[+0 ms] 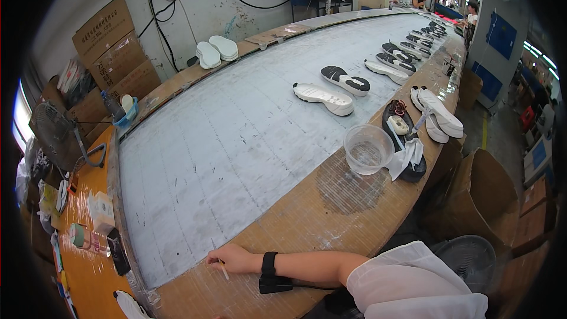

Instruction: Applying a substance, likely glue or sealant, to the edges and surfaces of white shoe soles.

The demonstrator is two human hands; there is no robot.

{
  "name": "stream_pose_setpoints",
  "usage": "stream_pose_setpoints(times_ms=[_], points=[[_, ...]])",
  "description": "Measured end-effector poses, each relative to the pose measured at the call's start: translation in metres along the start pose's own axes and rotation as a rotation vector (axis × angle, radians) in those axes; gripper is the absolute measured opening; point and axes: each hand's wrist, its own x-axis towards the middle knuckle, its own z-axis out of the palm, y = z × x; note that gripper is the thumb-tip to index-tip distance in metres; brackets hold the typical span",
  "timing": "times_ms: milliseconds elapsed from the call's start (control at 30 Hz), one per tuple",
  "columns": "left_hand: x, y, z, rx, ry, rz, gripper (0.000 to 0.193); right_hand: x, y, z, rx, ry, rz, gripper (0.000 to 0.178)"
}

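Note:
My right hand (pixel 231 259) rests at the near edge of the pale conveyor belt (pixel 195 177), its fingers closed around a thin stick-like tool (pixel 224 271) with a pointed end; its exact kind is too small to tell. A black strap with a small box (pixel 273 277) is on my right wrist. My left hand is out of view. Farther along the belt lie a white shoe sole (pixel 323 98) and a black-and-white sole (pixel 345 81), side by side. Several more soles (pixel 397 62) run in a row behind them.
On the wooden ledge stand a clear plastic tub (pixel 368 150), a dark sole with a white cloth (pixel 407 156) and stacked white soles (pixel 440 115). White insoles (pixel 217 51) lie on the far ledge. An orange table (pixel 88 272) with a fan (pixel 56 133) is at left. People work far off.

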Motion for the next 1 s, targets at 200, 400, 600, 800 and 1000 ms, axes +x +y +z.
stream_pose_setpoints(times_ms=[200, 400, 600, 800, 1000], points=[[0.001, -0.005, 0.0, -0.013, -0.02, 0.036, 0.018, -0.003, -0.001, -0.004, 0.005, 0.014, 0.006, 0.018], [-0.003, -0.016, -0.009, -0.1, 0.012, -0.004, 0.022, -0.002, -0.003, 0.008, -0.002, -0.007, 0.012, 0.018], [0.025, -0.032, -0.01, -0.002, -0.005, -0.062, 0.015, 0.017, 0.009, 0.023, 0.008, 0.065, 0.051, 0.019], [0.035, -0.059, -0.019, -0.015, 0.033, -0.112, 0.014, 0.023, 0.008, 0.047, 0.059, -0.03, 0.124, 0.019], [0.037, -0.068, -0.039, 0.038, 0.051, -0.132, 0.014, 0.015, -0.02, 0.092, 0.298, -0.28, 0.247, 0.019]])
